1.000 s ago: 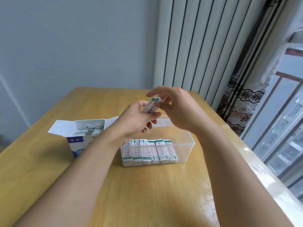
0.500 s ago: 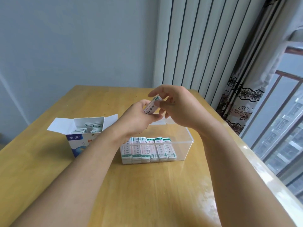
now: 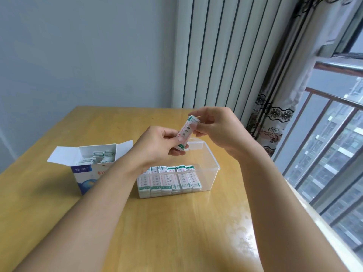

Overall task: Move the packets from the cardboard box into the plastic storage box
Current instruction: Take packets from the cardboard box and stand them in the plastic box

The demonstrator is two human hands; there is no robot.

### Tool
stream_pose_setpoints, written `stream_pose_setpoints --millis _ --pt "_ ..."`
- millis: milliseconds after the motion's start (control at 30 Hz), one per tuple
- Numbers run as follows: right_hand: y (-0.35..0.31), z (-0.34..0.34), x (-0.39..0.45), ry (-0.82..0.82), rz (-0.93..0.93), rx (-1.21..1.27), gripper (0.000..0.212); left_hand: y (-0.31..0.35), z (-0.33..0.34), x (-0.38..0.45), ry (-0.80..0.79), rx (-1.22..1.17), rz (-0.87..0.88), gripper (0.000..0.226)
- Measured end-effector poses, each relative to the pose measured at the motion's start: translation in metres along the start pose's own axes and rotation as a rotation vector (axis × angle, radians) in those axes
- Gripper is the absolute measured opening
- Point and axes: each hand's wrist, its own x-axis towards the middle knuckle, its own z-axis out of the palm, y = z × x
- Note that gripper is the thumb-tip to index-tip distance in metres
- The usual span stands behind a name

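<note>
A white packet with green ends [image 3: 186,132] is held tilted above the clear plastic storage box [image 3: 211,163]. My left hand [image 3: 157,148] grips its lower end, and my right hand [image 3: 218,128] pinches its upper end. Several matching packets [image 3: 170,179] stand in a row against the near wall of the storage box. To the left sits the open white and blue cardboard box [image 3: 86,171], with more packets [image 3: 98,157] loose inside.
Both boxes stand on a light wooden table [image 3: 176,232]. A white ribbed panel [image 3: 222,55] and a patterned curtain [image 3: 275,118] rise behind the table's far right corner. A window with railings [image 3: 334,144] runs along the right side.
Both hands stay above the storage box with the packet between them. The packet now stands more upright, and the right hand's fingers have shifted up to its top end.
</note>
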Motion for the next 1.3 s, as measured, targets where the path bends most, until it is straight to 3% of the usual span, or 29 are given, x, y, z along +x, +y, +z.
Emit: stream_pose_setpoints --millis 200,300,367,500,667,733,933,1067,1300 --pt "-0.01 -0.006 0.008 -0.055 0.069 -0.1 0.013 0.001 0.006 -0.001 0.001 -0.037 -0.01 0.015" --pt "-0.021 -0.018 0.016 -0.18 0.059 -0.346 0.017 -0.002 0.005 -0.001 -0.039 0.047 -0.039 0.034" --pt "-0.025 -0.022 0.022 -0.309 0.044 -0.582 0.021 -0.004 0.002 0.0 0.026 0.141 -0.013 0.045" --pt "-0.019 -0.012 0.03 -0.51 0.092 -0.933 0.033 -0.004 -0.003 0.002 0.112 0.168 0.03 0.038" --pt "-0.007 0.008 0.034 -0.634 0.122 -1.07 0.024 -0.004 -0.007 0.004 0.161 0.105 0.061 0.029" --pt "-0.004 0.015 0.033 -0.623 0.125 -1.122 0.018 -0.004 -0.008 0.005 0.182 0.083 0.067 0.027" --pt "0.007 0.036 0.038 -0.677 0.147 -1.293 0.026 -0.006 -0.013 0.007 0.176 0.061 0.073 0.031" --pt "0.006 0.041 0.039 -0.61 0.127 -1.359 0.014 -0.007 -0.014 0.009 0.182 0.054 0.073 0.028" --pt "0.0 0.048 0.028 -0.629 0.122 -1.449 0.024 -0.004 -0.016 0.009 0.188 0.057 0.084 0.029"
